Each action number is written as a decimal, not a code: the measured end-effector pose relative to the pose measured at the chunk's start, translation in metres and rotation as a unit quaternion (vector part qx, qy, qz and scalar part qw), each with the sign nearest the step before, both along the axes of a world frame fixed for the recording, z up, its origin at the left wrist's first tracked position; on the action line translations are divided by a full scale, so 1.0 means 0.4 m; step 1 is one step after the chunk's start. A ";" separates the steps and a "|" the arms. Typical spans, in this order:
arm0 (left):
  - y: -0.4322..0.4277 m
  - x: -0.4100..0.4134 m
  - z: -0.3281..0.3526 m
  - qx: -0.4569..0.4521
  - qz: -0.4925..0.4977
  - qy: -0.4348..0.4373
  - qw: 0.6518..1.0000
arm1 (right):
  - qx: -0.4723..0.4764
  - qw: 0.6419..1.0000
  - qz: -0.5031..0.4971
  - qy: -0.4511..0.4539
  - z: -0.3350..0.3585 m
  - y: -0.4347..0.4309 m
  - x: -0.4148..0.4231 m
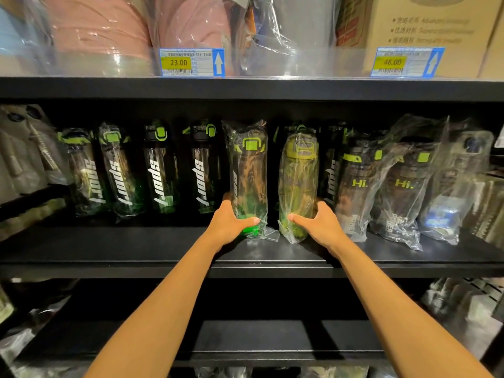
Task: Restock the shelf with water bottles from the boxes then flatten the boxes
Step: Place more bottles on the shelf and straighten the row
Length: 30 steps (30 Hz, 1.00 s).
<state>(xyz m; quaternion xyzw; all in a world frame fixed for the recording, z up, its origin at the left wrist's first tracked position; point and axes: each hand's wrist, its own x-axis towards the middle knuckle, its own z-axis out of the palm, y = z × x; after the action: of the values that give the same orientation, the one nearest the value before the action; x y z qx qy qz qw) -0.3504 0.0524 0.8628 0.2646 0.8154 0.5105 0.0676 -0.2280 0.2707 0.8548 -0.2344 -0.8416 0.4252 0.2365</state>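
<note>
The restocking step is in hand: both hands are setting bottles on the black middle shelf (163, 255), in front of a back row of dark plastic bottles printed "sport" (158, 173). The left hand (231, 222) grips the lower end of a dark see-through bottle with a green base and green lid clasp, wrapped in a clear plastic bag (246, 170). Its thumb lies across the front and its fingers curl round the back. The right hand (316, 222) holds a yellow-green-lidded bottle in its own clear bag (298, 181) the same way, thumb in front and fingers wrapped round the far side. Both bottles stand upright, just beside each other, their bases at or touching the shelf board. To the right stand bagged dark bottles marked "Hi." (360, 186). No box shows in this view, so how many bottles remain cannot be told, and the flattening looks not yet begun. The next move likely calls for releasing both bottles gently, so the loose slippery bags do not drag them over, and perhaps nudging them back into line with the row.
</note>
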 end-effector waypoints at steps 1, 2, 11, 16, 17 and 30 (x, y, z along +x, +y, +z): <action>0.000 0.000 0.001 -0.002 0.001 -0.003 1.000 | -0.002 1.000 -0.001 -0.003 -0.001 0.002 -0.002; 0.000 -0.002 -0.001 -0.004 0.002 -0.004 1.000 | -0.007 1.000 0.000 -0.007 -0.002 0.003 -0.003; -0.103 0.065 -0.041 -0.052 0.048 0.140 0.988 | 0.037 0.998 0.002 0.048 -0.017 -0.063 0.125; -0.225 0.185 -0.135 -0.055 0.038 0.317 0.946 | 0.236 0.959 -0.065 0.139 -0.159 -0.149 0.288; -0.243 0.209 -0.162 -0.055 0.037 0.334 0.940 | 0.257 0.953 -0.071 0.143 -0.196 -0.166 0.320; -0.353 0.656 -0.693 -0.177 -0.010 0.220 0.959 | 0.168 0.978 -0.021 -0.120 -0.722 -0.229 0.731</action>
<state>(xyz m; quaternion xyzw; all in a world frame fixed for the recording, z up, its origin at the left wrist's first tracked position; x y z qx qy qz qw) -0.0881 -0.0887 0.5855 0.3626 0.8845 0.2867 -0.0627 0.0643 0.1791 0.5661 -0.2582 -0.9180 0.2420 0.1791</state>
